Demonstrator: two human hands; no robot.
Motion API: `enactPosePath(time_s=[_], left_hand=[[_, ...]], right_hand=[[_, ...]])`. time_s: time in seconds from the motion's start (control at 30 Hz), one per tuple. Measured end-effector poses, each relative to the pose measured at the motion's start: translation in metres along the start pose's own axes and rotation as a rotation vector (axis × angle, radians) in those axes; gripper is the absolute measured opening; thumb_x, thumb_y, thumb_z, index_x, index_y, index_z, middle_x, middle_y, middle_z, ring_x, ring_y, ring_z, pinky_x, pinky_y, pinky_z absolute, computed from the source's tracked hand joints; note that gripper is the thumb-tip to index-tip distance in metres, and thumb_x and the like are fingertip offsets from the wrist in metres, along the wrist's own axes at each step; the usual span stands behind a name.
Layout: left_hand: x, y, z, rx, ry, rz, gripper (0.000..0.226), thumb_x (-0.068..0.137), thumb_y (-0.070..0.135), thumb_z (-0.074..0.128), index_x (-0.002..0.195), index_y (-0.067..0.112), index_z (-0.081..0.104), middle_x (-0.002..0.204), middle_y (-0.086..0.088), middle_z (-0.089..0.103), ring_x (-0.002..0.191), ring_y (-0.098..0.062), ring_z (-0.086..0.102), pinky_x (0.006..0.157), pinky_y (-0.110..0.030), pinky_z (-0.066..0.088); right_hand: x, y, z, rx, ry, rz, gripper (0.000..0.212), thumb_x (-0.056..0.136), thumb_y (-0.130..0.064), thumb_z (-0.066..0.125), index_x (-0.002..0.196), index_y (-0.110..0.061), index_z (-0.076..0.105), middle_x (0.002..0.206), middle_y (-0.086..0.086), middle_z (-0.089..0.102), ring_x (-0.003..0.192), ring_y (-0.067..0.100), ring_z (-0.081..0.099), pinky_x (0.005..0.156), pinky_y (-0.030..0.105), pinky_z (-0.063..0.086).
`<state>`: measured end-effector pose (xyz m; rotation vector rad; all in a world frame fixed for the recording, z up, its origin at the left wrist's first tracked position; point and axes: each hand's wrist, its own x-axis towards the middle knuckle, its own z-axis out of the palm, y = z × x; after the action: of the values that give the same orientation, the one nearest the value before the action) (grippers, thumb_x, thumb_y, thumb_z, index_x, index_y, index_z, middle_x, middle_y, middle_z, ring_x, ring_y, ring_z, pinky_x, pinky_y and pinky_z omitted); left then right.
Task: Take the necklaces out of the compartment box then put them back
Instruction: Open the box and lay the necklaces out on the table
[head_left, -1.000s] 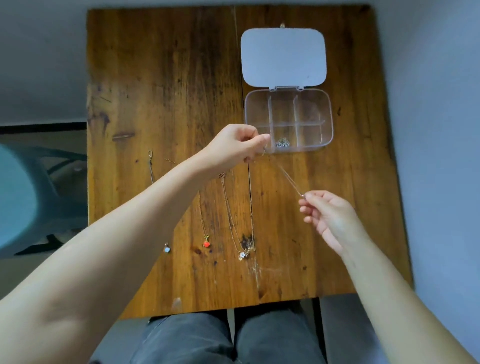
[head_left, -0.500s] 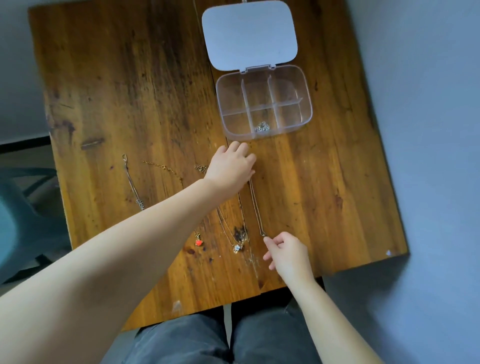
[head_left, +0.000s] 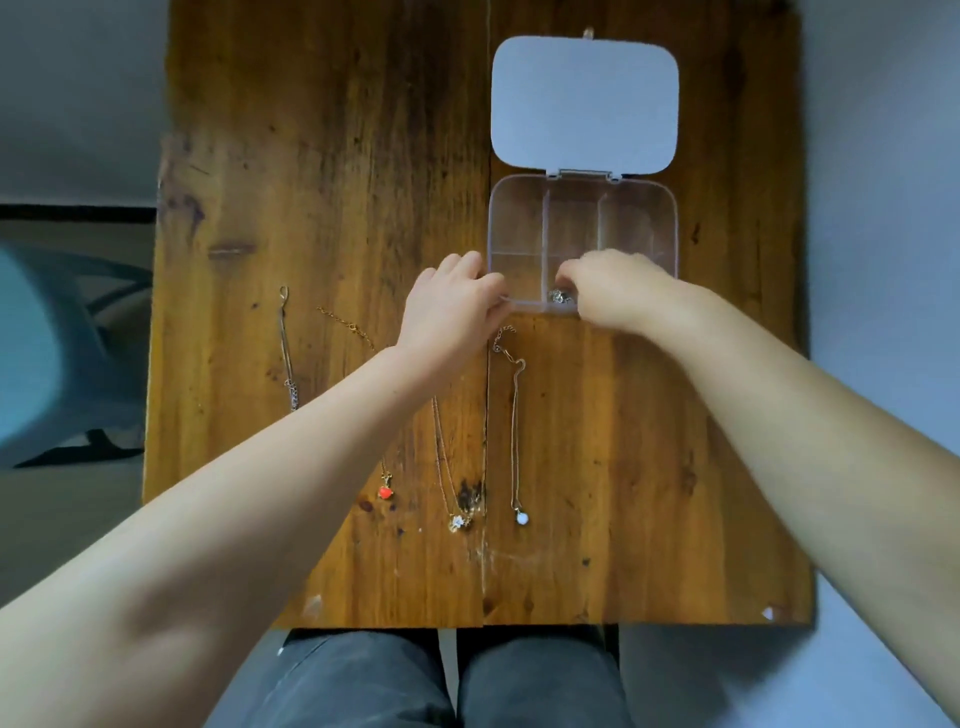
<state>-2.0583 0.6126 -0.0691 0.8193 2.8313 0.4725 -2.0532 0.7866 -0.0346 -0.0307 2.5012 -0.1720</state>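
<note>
The clear compartment box (head_left: 519, 228) lies at the table's far right with its white lid (head_left: 584, 104) flipped open. A bunched silver necklace (head_left: 561, 296) sits in its near middle compartment. My right hand (head_left: 615, 291) reaches into that compartment, fingertips curled right beside the necklace; whether they grip it is hidden. My left hand (head_left: 452, 309) holds the box's near left corner. Laid out on the table are a silver chain (head_left: 287, 353), a red-heart necklace (head_left: 385, 491), a gold flower-pendant necklace (head_left: 460, 521) and a white-pendant necklace (head_left: 521, 517).
The wooden table (head_left: 322, 156) has bare wood on its left and far side. Its near edge is above my knees (head_left: 447, 680). A blue chair (head_left: 47, 353) stands to the left of the table.
The white-pendant necklace, stretched between both hands before, now lies on the table. Both hands have moved up to the box, the left to its corner, the right into a compartment.
</note>
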Motion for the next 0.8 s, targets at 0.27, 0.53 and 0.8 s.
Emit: enactPosePath(time_s=[0.27, 0.53, 0.8], left_hand=[[-0.004, 0.006, 0.005, -0.041, 0.063, -0.081, 0.021, 0.091, 0.026, 0.060, 0.099, 0.009, 0.070, 0.090, -0.011, 0.067, 0.086, -0.027, 0.057, 0.070, -0.031, 0.039], [-0.001, 0.015, -0.004, 0.043, -0.017, -0.121, 0.026, 0.092, 0.027, 0.055, 0.112, 0.012, 0.062, 0.107, -0.012, 0.058, 0.102, -0.029, 0.049, 0.082, -0.038, 0.042], [-0.002, 0.067, -0.034, -0.731, -0.278, -0.044, 0.029, 0.092, 0.021, 0.056, 0.121, 0.016, 0.057, 0.117, 0.003, 0.064, 0.106, -0.002, 0.054, 0.088, -0.014, 0.041]], right_hand=[[0.009, 0.011, -0.004, 0.099, -0.162, -0.094, 0.025, 0.090, -0.013, 0.052, 0.113, -0.013, 0.060, 0.105, 0.007, 0.063, 0.087, 0.019, 0.059, 0.069, 0.023, 0.052], [-0.019, 0.024, 0.000, 0.476, 0.140, -0.129, 0.012, 0.093, -0.021, 0.057, 0.102, -0.017, 0.064, 0.101, -0.001, 0.062, 0.090, 0.010, 0.056, 0.072, 0.013, 0.042], [-0.072, 0.032, -0.010, 1.221, 0.163, -0.103, 0.019, 0.097, -0.019, 0.048, 0.095, -0.020, 0.067, 0.088, -0.001, 0.071, 0.084, 0.014, 0.068, 0.074, 0.026, 0.052]])
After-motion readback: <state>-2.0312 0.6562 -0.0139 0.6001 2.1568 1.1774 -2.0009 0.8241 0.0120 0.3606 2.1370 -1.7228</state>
